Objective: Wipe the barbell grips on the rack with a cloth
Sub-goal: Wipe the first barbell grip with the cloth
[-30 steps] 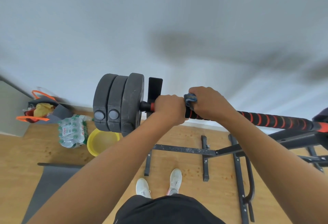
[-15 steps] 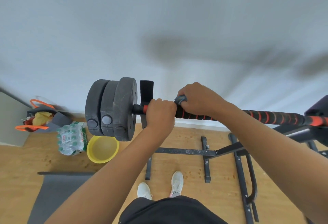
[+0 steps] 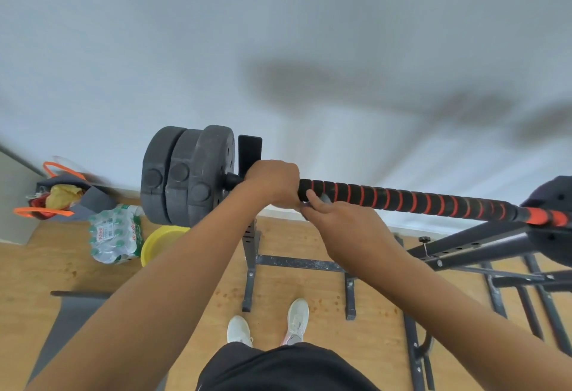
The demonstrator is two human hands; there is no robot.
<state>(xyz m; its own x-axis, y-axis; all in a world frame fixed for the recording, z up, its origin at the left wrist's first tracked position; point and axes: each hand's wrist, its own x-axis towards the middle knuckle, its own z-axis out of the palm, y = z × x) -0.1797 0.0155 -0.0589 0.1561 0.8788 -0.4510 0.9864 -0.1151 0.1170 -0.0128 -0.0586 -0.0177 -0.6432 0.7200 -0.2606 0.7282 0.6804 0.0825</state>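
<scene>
Bag (image 3: pixel 66 197) at 9 o'clock stuffed with yellow material | bowl (image 3: pixel 158 243) contents unseen | left hand (image 3: pixel 272 181) wrapped around bar grip (image 3: pixel 402 200) | cloth (image 3: pixel 325 198) pinched by right hand (image 3: pixel 337 220), just beneath grip, hands touching.

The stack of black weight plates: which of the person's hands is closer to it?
Left. The left hand grips the bar right beside the weight plates. The right hand sits farther along, just below the striped grip, pinching a bit of cloth.
</scene>
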